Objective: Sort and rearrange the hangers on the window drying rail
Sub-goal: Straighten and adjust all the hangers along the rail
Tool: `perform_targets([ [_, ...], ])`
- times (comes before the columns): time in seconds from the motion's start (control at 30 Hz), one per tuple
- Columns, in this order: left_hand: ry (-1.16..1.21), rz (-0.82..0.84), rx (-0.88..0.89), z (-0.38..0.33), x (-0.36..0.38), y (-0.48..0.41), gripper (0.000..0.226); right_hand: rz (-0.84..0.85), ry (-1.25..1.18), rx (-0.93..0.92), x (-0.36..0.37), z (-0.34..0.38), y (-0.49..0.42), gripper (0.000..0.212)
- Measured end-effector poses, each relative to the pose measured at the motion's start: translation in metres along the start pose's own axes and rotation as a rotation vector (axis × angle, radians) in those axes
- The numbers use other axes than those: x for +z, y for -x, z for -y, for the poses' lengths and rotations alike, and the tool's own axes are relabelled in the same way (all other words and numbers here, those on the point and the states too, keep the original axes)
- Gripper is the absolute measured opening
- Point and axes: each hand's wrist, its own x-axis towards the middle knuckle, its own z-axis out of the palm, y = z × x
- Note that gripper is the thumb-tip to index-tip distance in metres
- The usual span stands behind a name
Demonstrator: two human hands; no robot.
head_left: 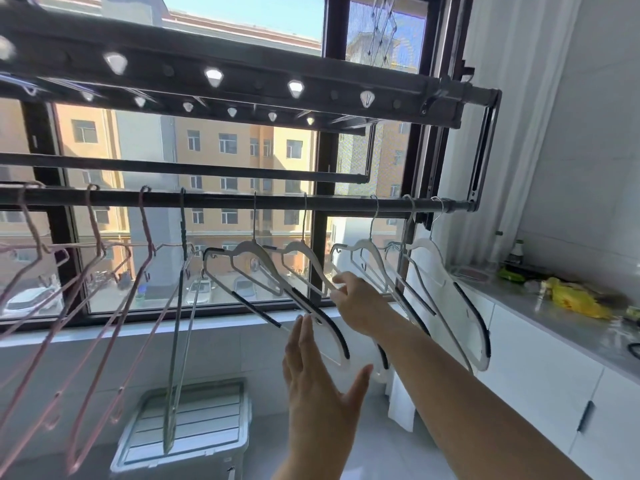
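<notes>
Dark drying rail (221, 202) ran across the window, hangers hooked along it: pink wire hangers (104, 271) at left, a grey one (180, 323) mid-rail, white hangers with black grips (304, 289) toward the right. Right hand (356, 303) reached up, fingers pinched round the arm of one white hanger. Left hand (318, 379) was below it, flat and spread wide, holding nothing, fingertips close to the hanger's lower end; contact unclear. Plastic bin (194, 427) sat on the floor, white counter (561, 327) at right.
</notes>
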Motion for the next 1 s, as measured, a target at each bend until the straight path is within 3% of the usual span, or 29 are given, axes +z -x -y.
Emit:
perform_targets([
  [0.5,-0.092,0.107,-0.117,0.016,0.009,-0.021,0.107,-0.122,-0.11,-0.015,0.003,-0.012,-0.003,0.038],
  [1.0,-0.039,0.113,-0.104,0.014,0.009,-0.021,0.093,-0.131,-0.036,0.0,-0.004,-0.022,-0.001,0.039],
])
